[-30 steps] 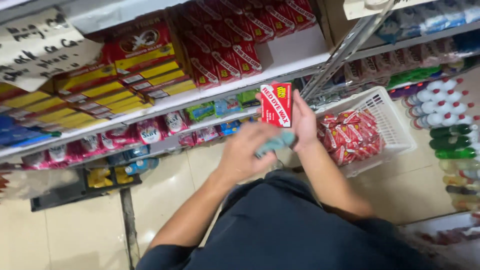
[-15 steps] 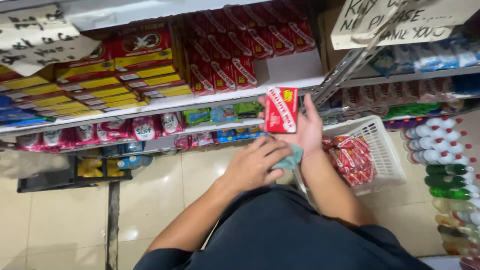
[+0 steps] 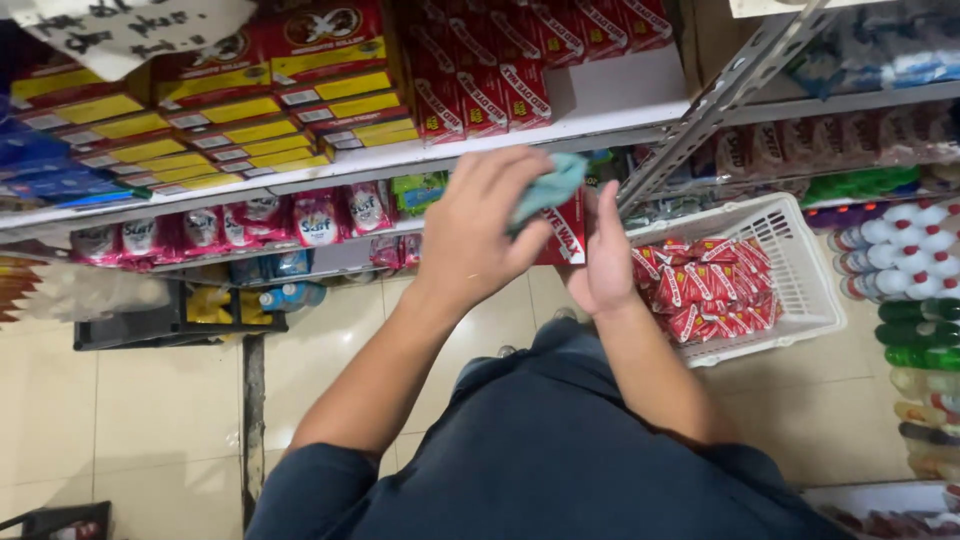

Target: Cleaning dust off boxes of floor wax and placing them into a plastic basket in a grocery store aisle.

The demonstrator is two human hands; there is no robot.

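My right hand holds a small red box upright in front of the shelf. My left hand grips a teal cloth and presses it against the top face of that box. Most of the box is hidden behind the cloth and my fingers. Just above my hands, rows of the same red boxes stand on the white shelf.
A white plastic basket with several red packets stands to the right, beside a grey slanted shelf post. Red-and-yellow cartons fill the left shelf, pink sachets hang below. Bottles line the right edge. Tiled floor lies below.
My left hand with the cloth has risen from below the box onto its face. The box has been lowered and tilted in my right hand.
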